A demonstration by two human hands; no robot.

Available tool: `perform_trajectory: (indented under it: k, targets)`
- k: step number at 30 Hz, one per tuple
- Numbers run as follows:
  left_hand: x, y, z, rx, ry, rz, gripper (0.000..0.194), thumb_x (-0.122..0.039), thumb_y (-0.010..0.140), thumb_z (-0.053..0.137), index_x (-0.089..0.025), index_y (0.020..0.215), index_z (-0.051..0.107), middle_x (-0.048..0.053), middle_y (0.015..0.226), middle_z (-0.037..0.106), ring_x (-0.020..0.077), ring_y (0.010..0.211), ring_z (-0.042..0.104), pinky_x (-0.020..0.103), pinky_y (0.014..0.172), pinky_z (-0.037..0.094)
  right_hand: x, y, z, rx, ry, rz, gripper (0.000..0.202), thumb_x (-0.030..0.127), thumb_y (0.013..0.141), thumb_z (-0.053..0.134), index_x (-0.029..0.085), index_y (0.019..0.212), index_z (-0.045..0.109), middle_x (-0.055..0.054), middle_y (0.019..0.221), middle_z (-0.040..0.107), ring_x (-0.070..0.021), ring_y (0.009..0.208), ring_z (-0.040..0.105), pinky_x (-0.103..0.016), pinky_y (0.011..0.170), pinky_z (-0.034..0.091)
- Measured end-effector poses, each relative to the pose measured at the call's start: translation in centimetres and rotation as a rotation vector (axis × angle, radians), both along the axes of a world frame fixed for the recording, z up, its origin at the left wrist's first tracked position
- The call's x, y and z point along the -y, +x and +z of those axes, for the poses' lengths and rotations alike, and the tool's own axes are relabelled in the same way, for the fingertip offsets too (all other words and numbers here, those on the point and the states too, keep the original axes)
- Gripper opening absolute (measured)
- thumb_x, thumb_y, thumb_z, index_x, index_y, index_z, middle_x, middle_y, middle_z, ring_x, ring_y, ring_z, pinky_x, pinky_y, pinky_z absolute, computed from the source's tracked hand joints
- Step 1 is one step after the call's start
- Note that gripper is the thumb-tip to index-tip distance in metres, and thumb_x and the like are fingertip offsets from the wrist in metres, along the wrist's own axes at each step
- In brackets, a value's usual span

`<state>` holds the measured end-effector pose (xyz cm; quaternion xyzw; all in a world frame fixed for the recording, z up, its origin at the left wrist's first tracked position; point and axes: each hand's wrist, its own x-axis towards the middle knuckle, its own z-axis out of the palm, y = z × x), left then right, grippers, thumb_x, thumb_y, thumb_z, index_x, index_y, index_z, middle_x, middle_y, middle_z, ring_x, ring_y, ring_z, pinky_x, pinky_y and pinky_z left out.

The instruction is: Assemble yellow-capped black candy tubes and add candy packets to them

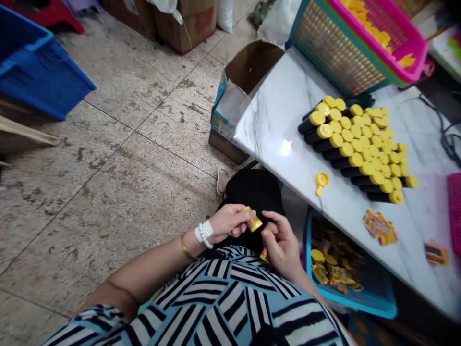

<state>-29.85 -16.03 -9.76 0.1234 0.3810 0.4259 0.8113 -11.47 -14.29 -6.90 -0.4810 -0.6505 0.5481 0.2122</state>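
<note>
Over my lap, my left hand [230,223] pinches a small yellow printed label [255,224] between thumb and fingers. Just right of it, my right hand [283,244] has its index finger extended toward that label. Its other fingers curl around a second yellow printed piece [264,254], mostly hidden by the hand. On the marble-look table [277,120] to the right stand several black tubes with yellow caps [356,139], packed in a block. A yellow ring with a short handle [321,183] lies by the table's near edge, and a loose pile of printed labels [380,227] lies further right.
A pink basket [414,72] of yellow parts sits stacked on the table's far side. Below the table edge is a blue basket [374,300] holding yellow pieces. An open cardboard box [230,110] stands beside the table; a blue crate [43,72] is at far left.
</note>
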Motion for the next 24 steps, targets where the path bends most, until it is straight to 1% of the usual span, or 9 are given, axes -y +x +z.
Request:
perform_trajectory:
  k: [2,5,7,10,12,16,18,20,24]
  targets:
    - [0.3,0.1,0.4,0.113,-0.036,0.012,0.043,-0.05,0.07,0.077,-0.013,0.074,0.057,-0.005,0.048,0.052,0.0015,0.033,0.033,0.014,0.033,0.018,-0.7,-0.1,-0.3,-0.053,0.038,0.04,0.037,0.028,0.089,0.063,0.023,0.126,0.057,0.005,0.066,0.053,-0.0084,0.051,0.046,-0.021,0.051,0.039]
    - [1.0,0.5,0.6,0.295,-0.048,0.068,0.041,-0.045,0.069,0.08,-0.012,0.077,0.058,-0.005,0.047,0.053,0.0018,0.032,0.033,0.015,0.033,0.021,-1.3,-0.6,-1.0,-0.15,0.076,0.002,0.014,0.025,0.085,0.068,0.022,0.098,0.071,0.0,0.074,0.066,-0.0108,0.06,0.058,-0.024,0.058,0.046]
    - [1.6,0.8,0.4,0.324,-0.058,0.103,0.04,-0.043,0.068,0.082,-0.013,0.075,0.056,-0.007,0.045,0.051,0.0009,0.03,0.028,0.015,0.032,0.02,-1.3,-1.0,-1.6,-0.185,0.087,-0.075,0.005,0.024,0.084,0.068,0.021,0.088,0.071,0.0,0.073,0.068,-0.0107,0.059,0.059,-0.023,0.057,0.047]
    - [2.4,1.3,-0.3,0.291,-0.077,0.131,0.041,-0.045,0.07,0.08,-0.013,0.074,0.055,-0.008,0.043,0.049,0.0006,0.028,0.024,0.015,0.03,0.015,-0.8,-1.2,-2.0,-0.187,0.096,-0.097,0.004,0.024,0.084,0.069,0.021,0.086,0.071,0.0,0.073,0.069,-0.0101,0.059,0.059,-0.022,0.056,0.047]
    - [2.7,1.8,-0.6,0.276,-0.081,0.133,0.042,-0.047,0.071,0.079,-0.013,0.073,0.055,-0.007,0.044,0.051,0.0007,0.027,0.024,0.016,0.029,0.013,-0.5,-0.9,-1.9,-0.164,0.106,-0.077,0.008,0.025,0.085,0.068,0.021,0.092,0.071,0.002,0.07,0.068,-0.009,0.055,0.057,-0.02,0.054,0.046]
    - [2.8,3.7,-0.2,0.251,-0.027,0.061,0.047,-0.052,0.072,0.078,-0.014,0.063,0.051,-0.008,0.038,0.043,0.0003,0.026,0.023,0.016,0.028,0.012,0.0,1.2,-0.9,-0.032,0.218,0.098,0.036,0.033,0.084,0.07,0.021,0.118,0.065,0.005,0.063,0.064,-0.0078,0.047,0.054,-0.019,0.051,0.047]
    - [2.6,5.2,0.0,0.196,-0.022,0.016,0.05,-0.054,0.071,0.077,-0.014,0.059,0.049,-0.01,0.035,0.036,-0.0006,0.026,0.019,0.016,0.029,0.012,0.3,2.9,-0.5,0.032,0.352,0.138,0.047,0.038,0.081,0.073,0.021,0.123,0.062,-0.001,0.082,0.073,-0.0111,0.06,0.064,-0.02,0.059,0.052]
    - [2.0,6.9,-0.1,0.133,-0.052,-0.044,0.056,-0.061,0.068,0.076,-0.015,0.053,0.046,-0.01,0.032,0.032,-0.0007,0.025,0.018,0.016,0.03,0.01,0.5,4.7,-0.5,0.057,0.502,0.133,0.051,0.042,0.082,0.07,0.021,0.127,0.058,-0.008,0.102,0.075,-0.0152,0.076,0.071,-0.022,0.068,0.056]
    - [0.5,10.2,-0.7,0.099,-0.052,-0.253,0.06,-0.069,0.064,0.074,-0.015,0.053,0.05,-0.008,0.029,0.032,0.0009,0.023,0.018,0.018,0.029,0.008,0.7,8.1,-1.3,0.114,0.748,0.104,0.056,0.042,0.087,0.064,0.021,0.137,0.05,-0.01,0.104,0.076,-0.0169,0.074,0.075,-0.021,0.067,0.059]
